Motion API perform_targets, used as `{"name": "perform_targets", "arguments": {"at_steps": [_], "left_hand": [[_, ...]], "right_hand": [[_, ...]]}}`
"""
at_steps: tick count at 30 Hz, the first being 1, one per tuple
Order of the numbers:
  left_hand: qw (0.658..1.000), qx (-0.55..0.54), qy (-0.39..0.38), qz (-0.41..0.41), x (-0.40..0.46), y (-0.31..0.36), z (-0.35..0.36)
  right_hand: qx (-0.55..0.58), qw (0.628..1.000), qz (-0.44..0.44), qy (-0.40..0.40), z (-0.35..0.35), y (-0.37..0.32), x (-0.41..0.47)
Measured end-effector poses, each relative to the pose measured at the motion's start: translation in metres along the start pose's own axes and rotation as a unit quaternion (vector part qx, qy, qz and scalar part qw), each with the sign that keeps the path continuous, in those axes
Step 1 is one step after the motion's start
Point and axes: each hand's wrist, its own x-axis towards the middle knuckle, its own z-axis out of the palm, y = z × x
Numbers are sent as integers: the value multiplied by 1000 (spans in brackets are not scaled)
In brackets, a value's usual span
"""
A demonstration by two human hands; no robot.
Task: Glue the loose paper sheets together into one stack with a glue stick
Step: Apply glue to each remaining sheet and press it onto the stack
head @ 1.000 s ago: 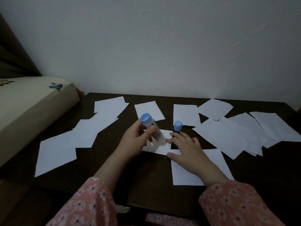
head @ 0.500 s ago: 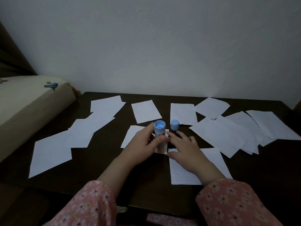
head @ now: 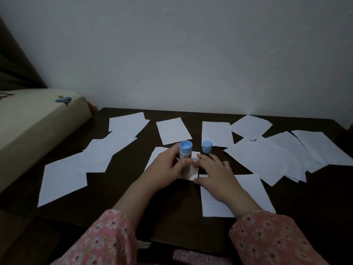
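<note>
— Since a second ago, what has moved?

— Over that second the glue stick [head: 185, 156] has swung from a lean toward the left to upright on the small sheet [head: 193, 169], blue end up. The camera has tipped a little too; the loose sheets lie as they did.

— Largest first, then. What carries it all?

— Dark table [head: 118, 205] against a pale wall, with a cream cushion at its left edge. Loose sheets [head: 263, 159] are scattered across it, a fanned overlap at right, more at left, none visibly joined yet. A lined sheet [head: 214, 201] lies nearest the person, under the right forearm.

— And the hands?

— Left hand [head: 166, 167] grips the stick, fingers and thumb curled round the barrel. Right hand [head: 212, 172] lies flat with fingers spread, pressing the small sheet's right edge and the lined sheet's top.

— Which relation matters next?

— The stick's long axis stands vertical, its lower end on or just above the small sheet; I cannot tell which. I judge the left hand will stroke along that sheet while the right pins it.

— Any containers?

— None. Only the blue cap [head: 207, 147], standing alone just beyond the right fingertips.
</note>
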Motion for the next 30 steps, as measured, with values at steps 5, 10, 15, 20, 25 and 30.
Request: {"name": "perform_targets", "arguments": {"at_steps": [5,10,15,20,25,30], "left_hand": [[1000,11,9,-27,-1,-14,-16],[999,5,25,-37,-4,-22,-26],[998,-8,47,-49,-10,-30,-36],[995,-9,75,-62,-15,-35,-43],[992,-8,93,-82,-16,-43,-48],[990,-16,101,-99,-14,-49,-52]], "right_hand": [[0,1000,10,-10,0,-1,1],[-1,1000,16,-15,0,-1,1],[1,1000,19,-13,1,-2,2],[-2,1000,18,-11,1,-2,2],[2,1000,17,-6,2,-1,2],[-3,1000,15,-4,4,0,2]]}}
